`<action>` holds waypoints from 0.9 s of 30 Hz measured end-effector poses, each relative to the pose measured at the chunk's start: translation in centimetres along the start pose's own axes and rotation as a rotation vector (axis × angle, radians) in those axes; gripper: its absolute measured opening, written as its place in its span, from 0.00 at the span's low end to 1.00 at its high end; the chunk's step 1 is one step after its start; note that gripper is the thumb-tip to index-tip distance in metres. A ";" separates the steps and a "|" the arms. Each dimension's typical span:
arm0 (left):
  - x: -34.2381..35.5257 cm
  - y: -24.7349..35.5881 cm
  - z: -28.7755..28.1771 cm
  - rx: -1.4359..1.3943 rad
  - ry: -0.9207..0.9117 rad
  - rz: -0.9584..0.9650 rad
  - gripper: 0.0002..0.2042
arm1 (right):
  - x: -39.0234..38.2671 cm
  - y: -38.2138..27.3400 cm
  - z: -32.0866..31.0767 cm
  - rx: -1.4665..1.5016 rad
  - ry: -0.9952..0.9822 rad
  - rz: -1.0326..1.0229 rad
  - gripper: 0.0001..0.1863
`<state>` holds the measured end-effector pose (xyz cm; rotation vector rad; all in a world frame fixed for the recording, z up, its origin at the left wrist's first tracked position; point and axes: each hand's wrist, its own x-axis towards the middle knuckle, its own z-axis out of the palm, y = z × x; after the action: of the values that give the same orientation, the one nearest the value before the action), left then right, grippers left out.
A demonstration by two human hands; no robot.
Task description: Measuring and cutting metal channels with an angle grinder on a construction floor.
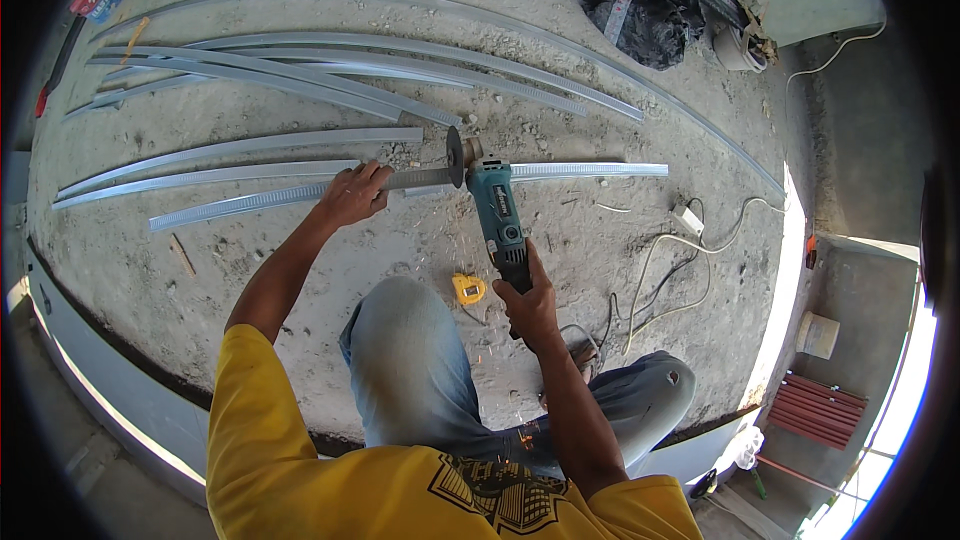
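My right hand (pixel 530 300) is wrapped round the rear handle of a teal and black angle grinder (pixel 495 205). Its dark cutting disc (pixel 455 157) stands upright against a galvanized metal channel (pixel 425 178) on the floor. Small orange sparks fall below the grinder, down toward my lap. With fingers curled over the channel to the left of the disc, my left hand (pixel 355 195) holds it down. Beyond the disc, a bright slotted length of channel (pixel 590 170) lies to the right; the disc and grinder head hide how the two meet.
Several more metal channels (pixel 240 142) lie farther off on the dusty concrete. A yellow tape measure (pixel 468 288) sits near my knee. To the right, a cord with a white socket box (pixel 688 220) loops over the floor. A black plastic bag (pixel 640 15) is at the far right.
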<state>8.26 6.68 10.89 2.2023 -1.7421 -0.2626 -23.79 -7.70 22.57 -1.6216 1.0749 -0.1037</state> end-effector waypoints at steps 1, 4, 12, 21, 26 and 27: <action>0.2 0.0 -0.1 0.000 0.001 0.001 0.19 | 0.1 0.5 -0.1 -0.007 0.004 -0.037 0.42; 0.3 -0.1 -0.3 -0.003 -0.014 -0.006 0.19 | 0.1 0.5 -0.2 -0.012 0.005 -0.077 0.42; 0.6 -0.3 -0.2 -0.004 0.013 -0.009 0.18 | 0.3 1.2 -0.1 -0.064 0.056 -0.199 0.42; 1.1 0.5 -0.4 -0.015 -0.047 -0.038 0.17 | 0.7 1.6 0.1 -0.064 0.092 -0.267 0.42; 1.0 0.5 -0.3 -0.032 -0.055 -0.042 0.18 | 0.1 -0.3 -0.1 -0.004 0.019 -0.029 0.41; 1.2 0.5 -0.3 -0.043 -0.062 -0.044 0.18 | 0.0 -0.4 -0.2 -0.005 0.021 -0.029 0.41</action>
<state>8.19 5.48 11.38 2.2263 -1.7051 -0.3782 -23.65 -7.90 22.96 -1.6442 1.0688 -0.1378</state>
